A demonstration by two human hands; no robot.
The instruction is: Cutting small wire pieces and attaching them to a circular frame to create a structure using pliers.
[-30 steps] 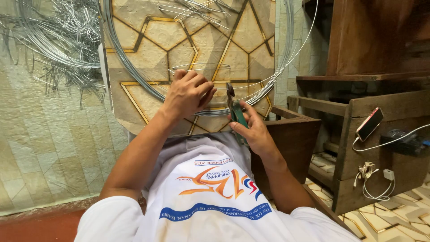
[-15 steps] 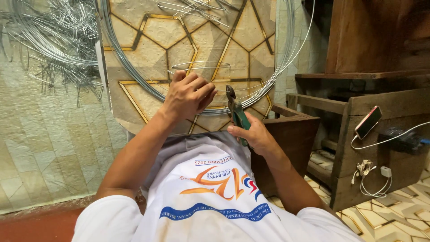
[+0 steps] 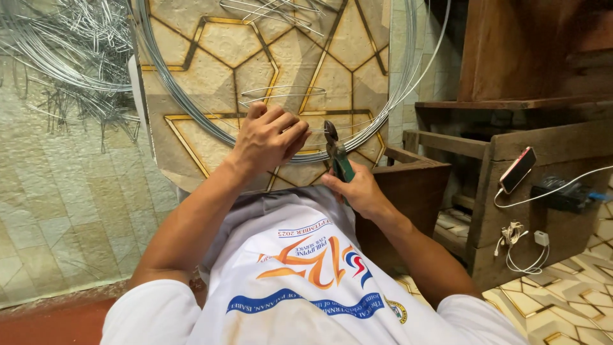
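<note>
your left hand (image 3: 268, 137) grip is closed on thin wire (image 3: 281, 96); your right hand (image 3: 357, 188) grips green-handled pliers (image 3: 337, 156) against the patterned board (image 3: 191, 64).

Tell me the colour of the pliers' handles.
Green, on the pliers in the right hand; head view.

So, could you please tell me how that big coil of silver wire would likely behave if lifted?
The wire coil holds wide round loops, so it is probably springy, not limp. Being thin, loose strands might splay and snag. The left hand bends one strand, so it likely yields.
</note>
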